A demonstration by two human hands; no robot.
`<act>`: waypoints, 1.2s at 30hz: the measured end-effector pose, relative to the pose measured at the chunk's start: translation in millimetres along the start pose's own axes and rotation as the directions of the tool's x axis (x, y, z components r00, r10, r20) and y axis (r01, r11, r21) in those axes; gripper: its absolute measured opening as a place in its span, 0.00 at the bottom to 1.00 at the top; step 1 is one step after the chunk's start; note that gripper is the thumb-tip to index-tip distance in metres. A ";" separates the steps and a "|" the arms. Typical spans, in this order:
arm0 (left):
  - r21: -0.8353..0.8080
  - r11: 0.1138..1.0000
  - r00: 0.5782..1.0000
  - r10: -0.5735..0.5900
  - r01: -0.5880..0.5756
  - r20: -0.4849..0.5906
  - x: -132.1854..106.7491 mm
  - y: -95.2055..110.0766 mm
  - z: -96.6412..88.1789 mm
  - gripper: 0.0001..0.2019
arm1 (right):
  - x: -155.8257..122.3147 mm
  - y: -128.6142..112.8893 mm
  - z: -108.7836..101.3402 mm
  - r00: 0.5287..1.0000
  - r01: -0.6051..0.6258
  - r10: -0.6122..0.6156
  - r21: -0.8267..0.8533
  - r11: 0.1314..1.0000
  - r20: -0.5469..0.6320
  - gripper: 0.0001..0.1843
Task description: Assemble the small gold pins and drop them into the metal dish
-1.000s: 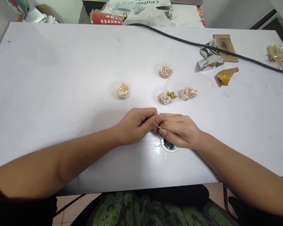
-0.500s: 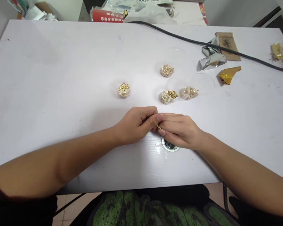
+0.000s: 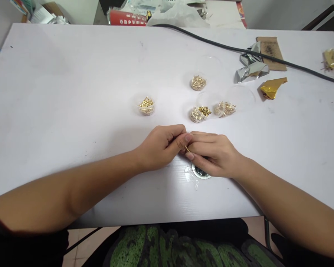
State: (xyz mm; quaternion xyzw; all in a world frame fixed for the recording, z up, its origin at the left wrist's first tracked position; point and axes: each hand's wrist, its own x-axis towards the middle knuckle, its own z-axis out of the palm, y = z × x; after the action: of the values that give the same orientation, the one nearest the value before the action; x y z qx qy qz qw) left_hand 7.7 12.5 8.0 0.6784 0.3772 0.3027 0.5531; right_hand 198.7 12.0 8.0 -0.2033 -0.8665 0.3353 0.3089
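Note:
Just in front of me over the table, my left hand (image 3: pixel 165 148) and my right hand (image 3: pixel 214 154) meet at the fingertips. A thin gold metal pin (image 3: pixel 187 149) shows between the thumb and fingers of my right hand. My left hand is closed, its thumb pressed on the curled fingers; what it holds, if anything, is hidden. Under my right hand lies a round dark disc with a pale rim (image 3: pixel 200 175), partly covered, with clear tape around it. Beyond my hands stand small clear cups of gold pins: one on the left (image 3: pixel 146 108) and several on the right (image 3: pixel 199 115).
A black cable (image 3: pixel 228 47) runs across the white table (image 3: pixel 72 74) at the back right. Near it lie silver foil (image 3: pixel 252 71), gold foil (image 3: pixel 272 88), a piece of cardboard (image 3: pixel 272 53) and a clear bag with gold bits (image 3: pixel 333 61). Plastic bags (image 3: pixel 178 15) sit behind the table.
The right thumb has shifted slightly, and the gold pin between the fingers has a steeper slant. Both hands stay together in the same spot.

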 end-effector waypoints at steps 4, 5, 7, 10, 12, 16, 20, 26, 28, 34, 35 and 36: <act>-0.001 1.000 1.000 0.011 -0.011 0.007 -0.5 -1.1 0.3 0.20 | -1.6 0.5 0.1 1.000 -0.006 0.007 -0.015 1.000 0.010 0.13; -0.001 1.000 1.000 0.015 -0.015 0.012 -0.7 -1.3 0.3 0.19 | -2.0 0.9 0.2 1.000 -0.008 0.008 -0.018 1.000 0.014 0.13; 0.001 1.000 0.999 0.026 -0.026 0.023 -0.9 -1.4 0.3 0.19 | -2.7 1.8 0.4 1.000 -0.002 0.002 -0.023 1.000 0.022 0.13; 0.002 0.999 0.998 0.050 -0.050 0.026 -0.8 -1.2 0.2 0.19 | -3.3 3.7 0.7 1.000 0.016 -0.015 -0.021 1.000 0.026 0.14; 0.001 0.998 0.998 0.061 -0.061 0.027 -0.4 -1.1 -0.1 0.19 | -3.4 4.7 0.5 0.999 0.021 -0.021 -0.018 1.000 0.031 0.14; 0.015 0.996 0.995 0.081 -0.082 0.050 0.7 -0.7 -0.9 0.20 | -3.0 5.4 -1.0 0.998 0.031 -0.030 -0.015 0.999 0.054 0.12; 0.026 0.996 0.994 0.085 -0.087 0.068 1.1 0.1 -1.9 0.20 | -2.4 5.2 -2.2 0.996 0.040 -0.039 -0.016 0.999 0.079 0.11; 0.012 0.995 0.992 0.094 -0.096 0.083 0.8 0.1 -2.1 0.18 | -2.8 5.9 -2.9 0.993 0.038 -0.036 -0.015 0.999 0.109 0.11; 0.015 0.995 0.992 0.094 -0.095 0.084 0.9 -0.2 -1.7 0.18 | -3.4 6.1 -3.4 0.993 0.038 -0.036 -0.019 0.999 0.113 0.11; 0.040 0.991 0.989 0.121 -0.125 0.084 1.1 -1.1 -1.1 0.17 | -3.9 7.2 -3.1 0.993 0.050 -0.049 -0.008 0.999 0.108 0.11; 0.051 0.990 0.988 0.126 -0.131 0.086 1.1 -1.2 -1.2 0.17 | -3.8 7.5 -2.9 0.993 0.053 -0.053 0.003 0.999 0.105 0.11; 0.063 0.989 0.988 0.130 -0.136 0.089 1.2 -1.2 -1.4 0.17 | -3.6 7.8 -2.8 0.993 0.056 -0.058 0.018 0.998 0.103 0.11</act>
State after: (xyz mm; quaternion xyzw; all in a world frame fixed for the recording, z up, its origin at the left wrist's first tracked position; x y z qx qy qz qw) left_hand 7.0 14.4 7.0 0.7328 0.3176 0.2969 0.5234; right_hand 204.4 16.7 2.7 -0.1586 -0.8843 0.3427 0.2745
